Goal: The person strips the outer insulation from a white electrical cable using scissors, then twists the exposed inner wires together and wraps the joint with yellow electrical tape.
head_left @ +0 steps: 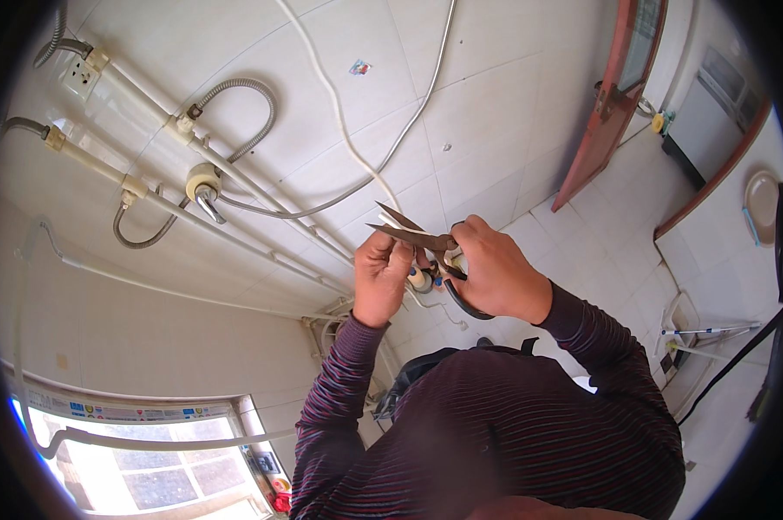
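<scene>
My right hand (500, 269) is closed around the black handles of a pair of dark-bladed scissors (409, 234). The blades point left and stand apart, with a short length of white cable (390, 218) between them. Close under the blade tips, my left hand (381, 273) pinches with thumb and fingers; it seems to hold the cable, though the fingers hide the grip. A long white cable (329, 87) runs down the tiled wall from the top and passes behind the scissors. Whether it joins the piece at the blades cannot be made out.
Pipes (235, 165) with a shower valve (205, 186) and metal hoses (270, 95) cross the wall at left. A wall socket (81, 76) is at far left. At right stands a reddish door (604, 113). Below left is a bright window (149, 459); a loose cable end (463, 326) lies low.
</scene>
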Demonstrator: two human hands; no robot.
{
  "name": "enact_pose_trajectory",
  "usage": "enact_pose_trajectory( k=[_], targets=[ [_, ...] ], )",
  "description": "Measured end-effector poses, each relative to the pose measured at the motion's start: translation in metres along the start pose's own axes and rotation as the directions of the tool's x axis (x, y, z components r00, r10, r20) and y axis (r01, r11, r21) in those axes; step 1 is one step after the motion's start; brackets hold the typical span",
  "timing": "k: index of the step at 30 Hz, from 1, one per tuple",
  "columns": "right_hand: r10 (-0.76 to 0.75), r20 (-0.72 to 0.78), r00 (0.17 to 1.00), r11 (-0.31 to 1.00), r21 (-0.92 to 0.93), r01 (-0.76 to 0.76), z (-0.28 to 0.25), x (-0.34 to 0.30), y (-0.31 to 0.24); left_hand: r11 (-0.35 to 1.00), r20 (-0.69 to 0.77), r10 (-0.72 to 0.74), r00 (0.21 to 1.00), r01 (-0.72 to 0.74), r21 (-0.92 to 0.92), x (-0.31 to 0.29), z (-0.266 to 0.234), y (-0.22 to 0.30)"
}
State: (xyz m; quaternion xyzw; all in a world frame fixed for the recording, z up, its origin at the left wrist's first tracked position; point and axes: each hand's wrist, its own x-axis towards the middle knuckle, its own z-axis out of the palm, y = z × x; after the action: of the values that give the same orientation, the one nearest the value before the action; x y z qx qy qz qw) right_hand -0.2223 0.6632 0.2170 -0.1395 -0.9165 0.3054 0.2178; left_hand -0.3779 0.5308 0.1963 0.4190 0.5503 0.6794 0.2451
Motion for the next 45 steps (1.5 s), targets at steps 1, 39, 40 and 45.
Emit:
enact_pose_trajectory(
  k=[1, 39, 40, 45],
  targets=[
    [0.009, 0.008, 1.0, 1.0, -0.019, -0.009, 0.001, -0.001, -0.002, 1.0, 0.008, -0.02, 1.0, 0.02, -0.014, -0.002, 0.0, -0.002],
    [0.041, 0.095, 0.995, 0.998, 0.05, -0.046, 0.005, -0.008, -0.004, 1.0, -0.024, -0.013, 1.0, 0.013, 0.009, -0.012, -0.008, -0.016],
    [0.026, 0.106, 0.994, 0.991, 0.128, -0.04, 0.007, -0.009, -0.001, 0.999, 0.012, 0.026, 1.0, -0.025, -0.028, -0.012, -0.01, -0.018],
    [0.034, 0.407, 0.913, 0.79, 0.549, -0.274, 0.01, -0.009, 0.008, 0.996, 0.115, 0.07, 0.991, -0.063, -0.062, -0.009, -0.027, -0.018]
  ],
)
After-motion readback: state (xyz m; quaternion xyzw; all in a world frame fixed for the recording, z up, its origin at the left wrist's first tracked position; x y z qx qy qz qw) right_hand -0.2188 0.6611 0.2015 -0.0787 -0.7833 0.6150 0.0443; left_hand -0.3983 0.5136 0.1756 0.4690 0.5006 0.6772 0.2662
